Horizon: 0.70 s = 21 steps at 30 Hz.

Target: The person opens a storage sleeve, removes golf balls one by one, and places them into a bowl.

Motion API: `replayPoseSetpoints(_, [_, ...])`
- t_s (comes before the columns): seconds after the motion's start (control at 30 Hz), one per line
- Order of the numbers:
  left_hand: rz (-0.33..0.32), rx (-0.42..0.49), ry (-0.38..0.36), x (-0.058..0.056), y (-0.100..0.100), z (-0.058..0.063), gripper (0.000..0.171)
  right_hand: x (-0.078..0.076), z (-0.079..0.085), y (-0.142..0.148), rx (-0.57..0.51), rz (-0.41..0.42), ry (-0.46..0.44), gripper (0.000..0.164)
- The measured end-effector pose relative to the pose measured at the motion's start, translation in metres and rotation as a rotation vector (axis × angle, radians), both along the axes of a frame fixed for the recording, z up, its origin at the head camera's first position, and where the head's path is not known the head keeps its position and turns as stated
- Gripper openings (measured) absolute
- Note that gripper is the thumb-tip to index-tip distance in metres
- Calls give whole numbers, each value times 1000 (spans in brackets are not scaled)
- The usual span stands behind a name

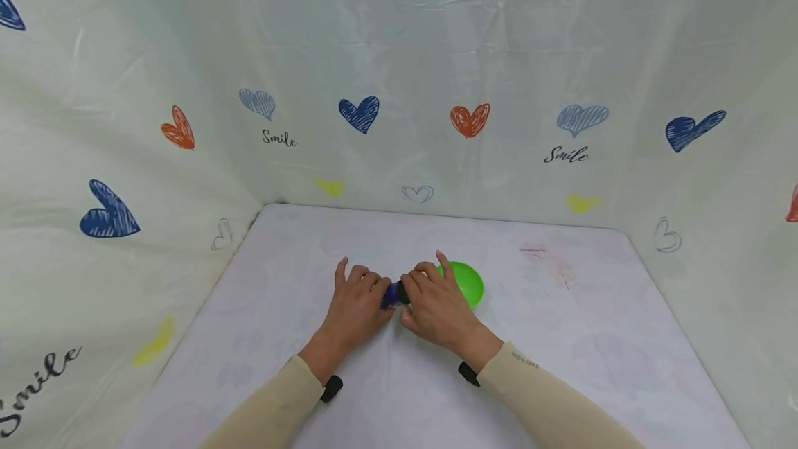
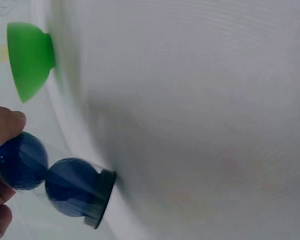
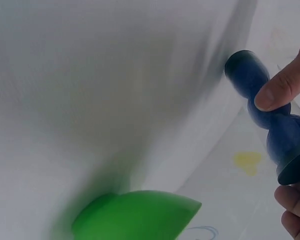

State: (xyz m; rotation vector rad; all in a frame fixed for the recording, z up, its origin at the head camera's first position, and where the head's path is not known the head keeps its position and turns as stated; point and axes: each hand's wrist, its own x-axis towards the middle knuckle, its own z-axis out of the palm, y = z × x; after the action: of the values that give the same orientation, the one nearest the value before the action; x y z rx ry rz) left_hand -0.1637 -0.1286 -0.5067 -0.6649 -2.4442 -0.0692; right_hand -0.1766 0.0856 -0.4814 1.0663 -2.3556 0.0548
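Note:
A clear tube (image 1: 390,295) of blue balls, with a dark cap (image 1: 403,292) at each end, lies between the two hands. My left hand (image 1: 358,303) grips the tube's body from the left. Fingers of my right hand (image 1: 439,307) hold the right-hand cap. In the left wrist view, two blue balls (image 2: 72,187) show beside the other dark cap (image 2: 104,200). A thumb (image 3: 277,90) presses on the tube's middle in the right wrist view. Just beyond the right hand stands a green bowl (image 1: 470,283), partly covered by that hand in the head view.
A white cloth (image 1: 561,338) covers the table. Around its back and sides hangs a pale curtain (image 1: 411,54) printed with hearts and words. Dark wrist cameras (image 1: 332,388) sit under both wrists.

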Motion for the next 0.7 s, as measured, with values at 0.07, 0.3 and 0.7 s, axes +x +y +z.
replayPoseSetpoints(0.07, [19, -13, -28, 1, 1, 4, 54, 0, 2, -1, 35, -4, 27, 42])
replayPoseSetpoints(0.3, [66, -44, -74, 1, 4, 13, 54, -2, 5, -5, 114, -26, 88, 37])
replayPoseSetpoints(0.7, [86, -54, -180, -3, 5, 19, 53, -8, -5, -3, 66, -26, 113, 44])
